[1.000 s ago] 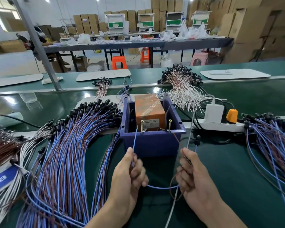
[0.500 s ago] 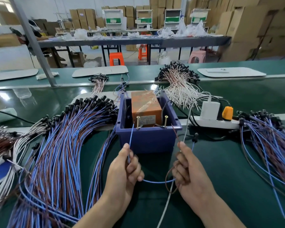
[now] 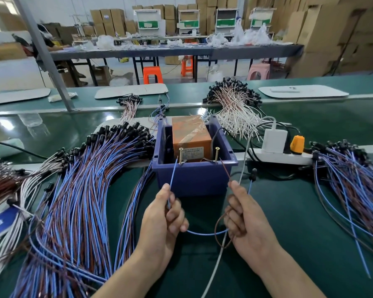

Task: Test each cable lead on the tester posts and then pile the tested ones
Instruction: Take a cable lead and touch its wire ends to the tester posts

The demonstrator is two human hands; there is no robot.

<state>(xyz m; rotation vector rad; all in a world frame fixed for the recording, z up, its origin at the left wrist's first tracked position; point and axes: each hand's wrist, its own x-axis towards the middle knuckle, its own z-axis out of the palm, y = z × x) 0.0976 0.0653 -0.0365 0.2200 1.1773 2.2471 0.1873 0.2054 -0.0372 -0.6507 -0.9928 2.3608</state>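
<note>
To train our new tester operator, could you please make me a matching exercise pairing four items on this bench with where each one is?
Things:
1. blue lead
2. brown lead
3. orange tester box
4. white power strip

Places:
A. inside the blue bin
B. pinched by the right hand, tip near the right brass post
C. on the green bench, right of the bin
D. pinched by the left hand, tip near the left brass post

Pairs: 1-D, 2-B, 3-A, 4-C.
</note>
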